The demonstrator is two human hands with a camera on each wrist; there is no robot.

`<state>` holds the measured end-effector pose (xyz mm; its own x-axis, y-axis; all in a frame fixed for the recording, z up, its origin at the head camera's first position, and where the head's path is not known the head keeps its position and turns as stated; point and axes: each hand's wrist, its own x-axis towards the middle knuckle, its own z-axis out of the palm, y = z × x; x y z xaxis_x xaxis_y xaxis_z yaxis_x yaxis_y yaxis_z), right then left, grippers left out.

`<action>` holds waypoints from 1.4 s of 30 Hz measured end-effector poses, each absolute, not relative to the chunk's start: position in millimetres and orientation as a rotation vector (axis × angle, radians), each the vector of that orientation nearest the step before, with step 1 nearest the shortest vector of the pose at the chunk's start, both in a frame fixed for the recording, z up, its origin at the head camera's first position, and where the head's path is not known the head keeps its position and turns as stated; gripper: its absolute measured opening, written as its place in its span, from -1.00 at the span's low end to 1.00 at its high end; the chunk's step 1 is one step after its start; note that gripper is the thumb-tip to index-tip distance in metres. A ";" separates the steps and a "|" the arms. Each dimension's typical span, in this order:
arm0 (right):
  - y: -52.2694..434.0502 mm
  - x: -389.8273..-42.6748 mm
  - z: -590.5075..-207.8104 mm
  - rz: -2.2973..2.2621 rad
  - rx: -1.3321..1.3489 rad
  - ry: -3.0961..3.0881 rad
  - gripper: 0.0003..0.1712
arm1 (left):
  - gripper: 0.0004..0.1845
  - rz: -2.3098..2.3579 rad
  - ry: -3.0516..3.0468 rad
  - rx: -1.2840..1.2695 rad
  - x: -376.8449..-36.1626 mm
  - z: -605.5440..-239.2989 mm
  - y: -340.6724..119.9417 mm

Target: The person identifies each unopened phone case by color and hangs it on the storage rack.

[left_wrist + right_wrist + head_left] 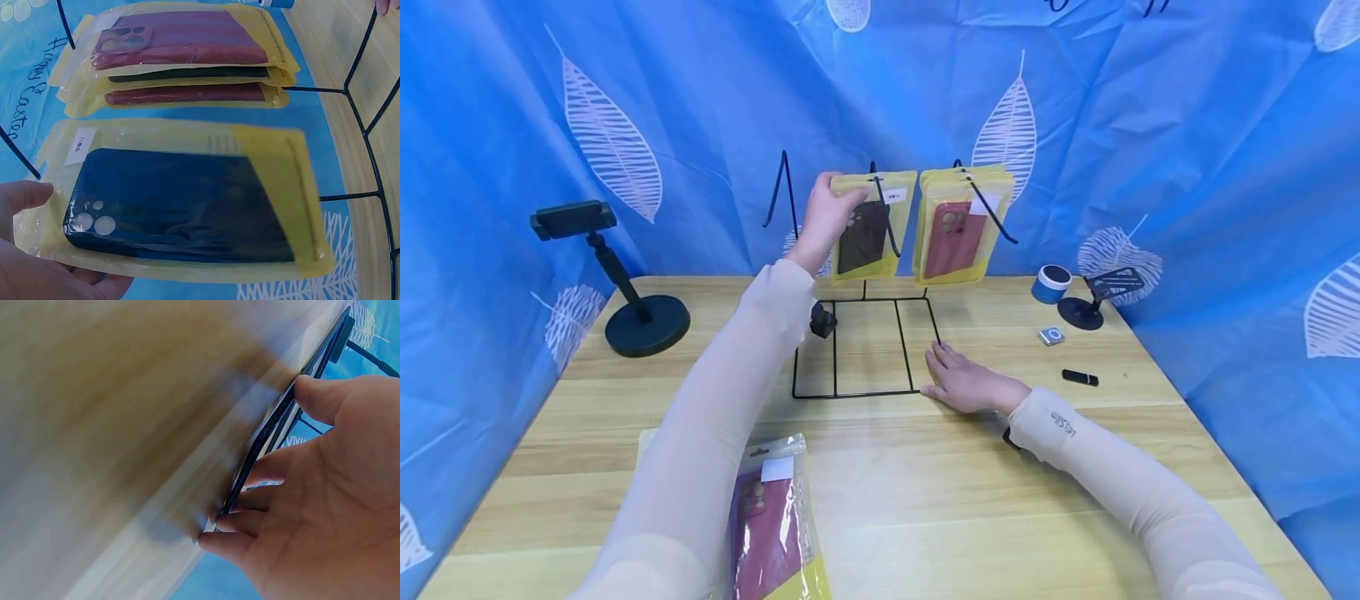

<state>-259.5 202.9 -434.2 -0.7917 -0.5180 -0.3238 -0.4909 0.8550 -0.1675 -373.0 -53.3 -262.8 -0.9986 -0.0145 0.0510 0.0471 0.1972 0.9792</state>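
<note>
My left hand (829,217) pinches the upper left edge of a clear and yellow bag with a dark phone case (862,237) in it. That bag is at the middle hook of a black wire rack (850,394); in the left wrist view the dark case (169,206) faces the camera, thumb in front and fingers behind the bag. On the right hook hang several bagged cases, a red phone case (953,242) foremost. My right hand (966,382) rests on the right front corner of the rack's base, fingers lying along the wire.
A bagged red phone case (767,525) lies at the front, partly under my left arm. A black phone stand (647,325) is at left. At right are a blue cylinder (1051,284), a small black stand (1081,312), a silver square gadget (1051,336) and a black stick (1080,377).
</note>
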 end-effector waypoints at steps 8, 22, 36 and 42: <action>201.0 -259.1 -433.8 -0.113 -0.760 2.677 -0.12 | 0.07 -1.762 -2.448 -0.019 -348.7 -277.6 -58.9; 203.8 -254.6 -442.2 -0.127 -0.745 2.657 -0.11 | 0.09 -1.001 -2.795 -0.577 -214.2 -336.6 -67.5; 206.7 -257.4 -436.2 -0.146 -0.748 2.678 -0.11 | -0.17 -0.215 -3.494 -0.849 -174.6 -366.4 -151.1; 205.7 -258.7 -436.0 -0.112 -0.749 2.695 -0.10 | -0.25 -0.203 -3.531 -0.775 -171.4 -378.7 -165.5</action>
<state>-258.7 205.7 -436.0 -0.8030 -0.5136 -0.3023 -0.4867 0.8579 -0.1646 -171.4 -165.5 -378.7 -0.8011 0.4199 -0.4265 0.3682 0.9076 0.2019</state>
